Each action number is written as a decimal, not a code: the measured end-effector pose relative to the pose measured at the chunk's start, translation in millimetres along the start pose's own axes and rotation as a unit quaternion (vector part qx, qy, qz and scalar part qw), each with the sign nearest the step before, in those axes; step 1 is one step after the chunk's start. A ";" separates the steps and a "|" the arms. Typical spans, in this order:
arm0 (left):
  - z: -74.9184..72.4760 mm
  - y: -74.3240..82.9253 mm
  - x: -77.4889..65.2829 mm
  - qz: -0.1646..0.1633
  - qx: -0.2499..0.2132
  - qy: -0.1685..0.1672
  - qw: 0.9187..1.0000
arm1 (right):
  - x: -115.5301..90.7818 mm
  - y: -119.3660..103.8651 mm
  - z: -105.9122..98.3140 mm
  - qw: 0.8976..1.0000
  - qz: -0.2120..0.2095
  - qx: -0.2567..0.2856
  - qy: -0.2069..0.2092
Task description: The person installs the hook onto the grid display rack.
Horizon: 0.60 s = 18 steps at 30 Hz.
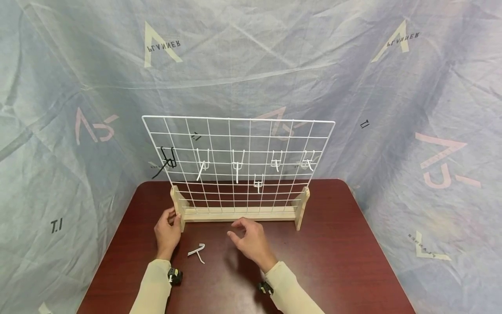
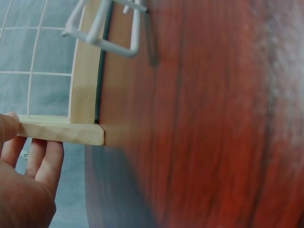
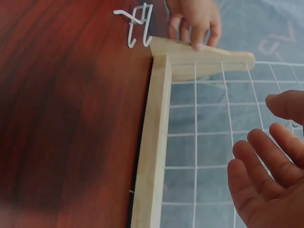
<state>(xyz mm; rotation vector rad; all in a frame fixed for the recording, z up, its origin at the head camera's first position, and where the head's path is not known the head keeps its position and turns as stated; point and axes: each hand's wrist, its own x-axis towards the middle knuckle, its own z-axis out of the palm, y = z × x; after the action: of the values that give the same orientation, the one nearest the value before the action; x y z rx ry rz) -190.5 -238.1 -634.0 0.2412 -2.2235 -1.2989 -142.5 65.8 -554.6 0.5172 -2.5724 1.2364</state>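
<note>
A white wire grid (image 1: 239,118) stands upright in a wooden base (image 1: 239,216) on the table. My left hand (image 1: 167,231) holds the base's left end panel (image 2: 61,132), thumb on one face and fingers on the other. My right hand (image 1: 252,242) hovers before the base's front rail, fingers spread and slightly bent, palm bare in the right wrist view. Between the two hands, a loose white hook (image 1: 197,251) lies on the table. A black hook (image 1: 169,162) hangs at the grid's left side. Several white hooks, such as one near the middle (image 1: 237,166), hang along it.
The dark red tabletop (image 1: 337,261) has rounded far corners and lies under everything. Grey printed cloth (image 1: 243,65) hangs behind the grid and down both sides of the table.
</note>
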 end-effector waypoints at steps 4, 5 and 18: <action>-1.4 1.8 -0.7 -0.002 0.004 -0.001 1.000 | -3.6 -3.0 8.0 1.000 -0.005 0.013 -0.025; -1.4 2.0 -1.0 -0.003 0.005 -0.001 1.000 | -5.0 -3.6 10.3 0.999 -0.007 0.018 -0.032; -1.3 3.9 -0.2 0.000 0.003 0.004 1.000 | -13.6 -8.4 44.1 0.994 -0.005 0.048 -0.101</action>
<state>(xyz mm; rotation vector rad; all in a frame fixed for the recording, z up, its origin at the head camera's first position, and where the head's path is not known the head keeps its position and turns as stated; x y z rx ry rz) -189.2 -237.0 -630.3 0.2480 -2.2218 -1.2898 -129.4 29.0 -580.6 0.7091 -2.6791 1.3761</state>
